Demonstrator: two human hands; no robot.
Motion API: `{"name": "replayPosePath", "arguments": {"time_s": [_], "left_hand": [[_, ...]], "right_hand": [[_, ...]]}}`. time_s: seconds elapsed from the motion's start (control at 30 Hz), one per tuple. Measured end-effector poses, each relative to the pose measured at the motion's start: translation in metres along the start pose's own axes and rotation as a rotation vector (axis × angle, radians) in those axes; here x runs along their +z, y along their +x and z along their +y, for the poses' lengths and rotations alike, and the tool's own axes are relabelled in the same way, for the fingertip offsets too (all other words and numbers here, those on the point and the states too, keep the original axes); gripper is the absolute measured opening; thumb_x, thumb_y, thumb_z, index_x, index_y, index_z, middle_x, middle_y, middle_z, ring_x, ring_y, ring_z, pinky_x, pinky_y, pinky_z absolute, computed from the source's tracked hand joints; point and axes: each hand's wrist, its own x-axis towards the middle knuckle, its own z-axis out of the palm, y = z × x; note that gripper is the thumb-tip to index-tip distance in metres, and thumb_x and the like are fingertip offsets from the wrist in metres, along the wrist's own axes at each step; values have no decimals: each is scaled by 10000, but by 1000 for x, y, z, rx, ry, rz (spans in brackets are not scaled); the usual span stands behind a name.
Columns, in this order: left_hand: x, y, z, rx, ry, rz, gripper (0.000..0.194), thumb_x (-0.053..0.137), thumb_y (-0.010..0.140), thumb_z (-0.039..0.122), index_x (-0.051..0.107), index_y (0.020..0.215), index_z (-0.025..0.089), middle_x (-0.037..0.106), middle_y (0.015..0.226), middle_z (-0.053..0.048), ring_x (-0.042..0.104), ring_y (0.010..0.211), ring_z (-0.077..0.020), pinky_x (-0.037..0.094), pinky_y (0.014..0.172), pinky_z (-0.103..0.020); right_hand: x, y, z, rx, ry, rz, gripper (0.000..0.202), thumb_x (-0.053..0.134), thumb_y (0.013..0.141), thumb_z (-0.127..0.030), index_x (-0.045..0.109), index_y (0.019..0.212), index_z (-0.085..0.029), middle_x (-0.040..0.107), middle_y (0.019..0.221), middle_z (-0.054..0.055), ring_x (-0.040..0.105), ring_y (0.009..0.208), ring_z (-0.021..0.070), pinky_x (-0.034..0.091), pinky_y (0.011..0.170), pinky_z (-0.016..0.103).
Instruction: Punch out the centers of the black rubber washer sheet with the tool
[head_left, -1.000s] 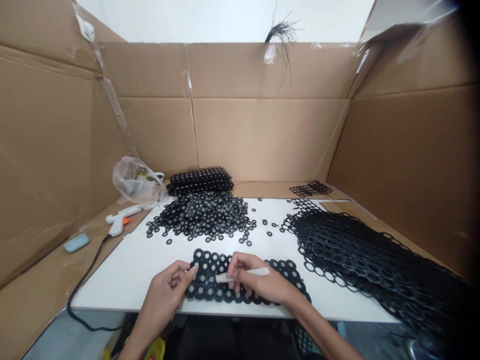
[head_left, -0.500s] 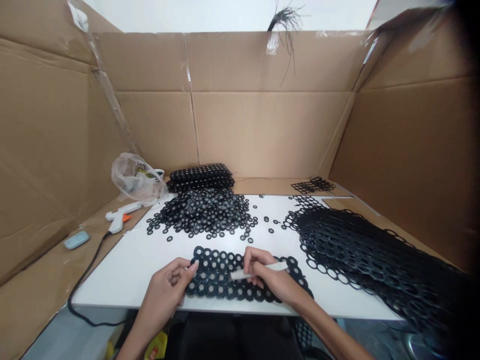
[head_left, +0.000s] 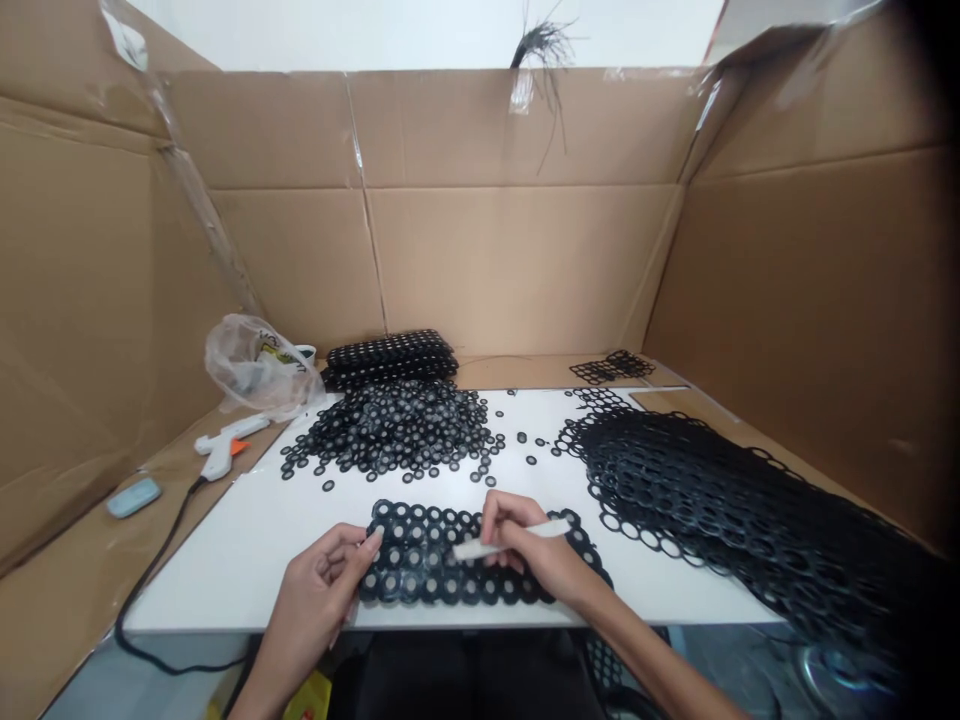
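A black sheet of joined rings (head_left: 427,560) lies on the white board (head_left: 247,560) near its front edge. My left hand (head_left: 322,585) rests at the sheet's left end, fingertips on its edge, holding it down. My right hand (head_left: 536,555) lies over the sheet's right half and grips a thin white stick (head_left: 510,540), whose tip points left onto the rings. Behind the sheet is a heap of loose black rings (head_left: 397,430).
A large pile of emptied black ring mesh (head_left: 735,510) covers the right side. A stack of black ring sheets (head_left: 390,357) stands at the back. A plastic bag (head_left: 251,365), white glue gun (head_left: 221,445) with cable and a pale blue object (head_left: 133,497) lie left. Cardboard walls (head_left: 525,260) enclose everything.
My right hand with the stick has shifted rightward along the sheet. The left hand stays at the sheet's left end. The view has drifted slightly.
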Motion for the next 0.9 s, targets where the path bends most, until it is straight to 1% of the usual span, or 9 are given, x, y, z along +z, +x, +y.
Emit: {"name": "replayPosePath", "arguments": {"time_s": [0.1, 0.23, 0.4, 0.47, 0.53, 0.6, 0.7, 0.8, 0.9], "left_hand": [[0, 1, 1, 6, 30, 9, 528, 795, 832, 709, 700, 874, 191, 508, 582, 65, 455, 448, -96, 335, 413, -180], [1, 1, 0, -8, -24, 17, 533, 808, 823, 706, 696, 881, 188, 486, 575, 78, 404, 412, -73, 297, 388, -168], [-1, -2, -3, 2, -85, 29, 474, 809, 860, 651, 704, 908, 190, 466, 563, 90, 379, 376, -53, 252, 364, -150], [-2, -3, -3, 13, -99, 47, 460, 811, 867, 637, 707, 911, 191, 453, 556, 95, 377, 362, -49, 247, 353, -147], [-3, -3, -3, 19, -113, 65, 456, 818, 864, 632, 707, 915, 192, 457, 567, 95, 380, 360, -45, 247, 345, -143], [-3, -4, -2, 21, -115, 80, 461, 819, 860, 636, 708, 921, 193, 480, 585, 90, 379, 361, -42, 250, 337, -141], [-4, -4, -1, 15, -102, 103, 478, 826, 844, 650, 709, 922, 193, 504, 604, 84, 375, 355, -41, 259, 324, -144], [-6, -3, -2, 3, -89, 123, 505, 844, 815, 662, 710, 934, 190, 525, 625, 78, 385, 352, -42, 270, 318, -148], [-8, -3, -4, 0, -102, 120, 500, 845, 822, 653, 713, 959, 191, 552, 654, 72, 394, 360, -42, 274, 321, -151]], "right_hand": [[-7, -2, -2, -1, 31, 49, 96, 531, 769, -275, 581, 732, -201, 535, 651, -23, 490, 575, 132, 309, 523, 238], [-11, -4, -1, -5, -3, 12, 81, 530, 773, -253, 578, 733, -200, 531, 663, -27, 492, 590, 132, 355, 560, 245], [-6, -5, 2, -18, -149, -74, 99, 584, 867, -229, 673, 889, -191, 678, 830, 10, 619, 746, 169, 454, 683, 270], [-3, -7, 1, -42, -232, -119, 143, 585, 902, -223, 717, 947, -189, 729, 899, 34, 648, 812, 185, 460, 714, 276], [-2, -7, 1, -59, -227, -127, 151, 582, 905, -225, 724, 940, -187, 738, 889, 39, 642, 797, 182, 454, 706, 274], [-4, -8, 2, -39, -112, -83, 125, 568, 883, -243, 681, 887, -190, 692, 793, 18, 593, 696, 160, 415, 629, 258], [-9, -9, 4, -30, 55, 25, 94, 541, 831, -268, 590, 784, -205, 530, 688, -28, 450, 582, 127, 309, 527, 244], [-13, -11, 5, -34, 84, 63, 97, 538, 794, -283, 546, 734, -208, 443, 685, -37, 377, 576, 120, 261, 513, 246], [-12, -12, 3, -7, 46, 39, 83, 524, 779, -283, 548, 745, -210, 451, 679, -34, 367, 580, 126, 243, 515, 248]]}}
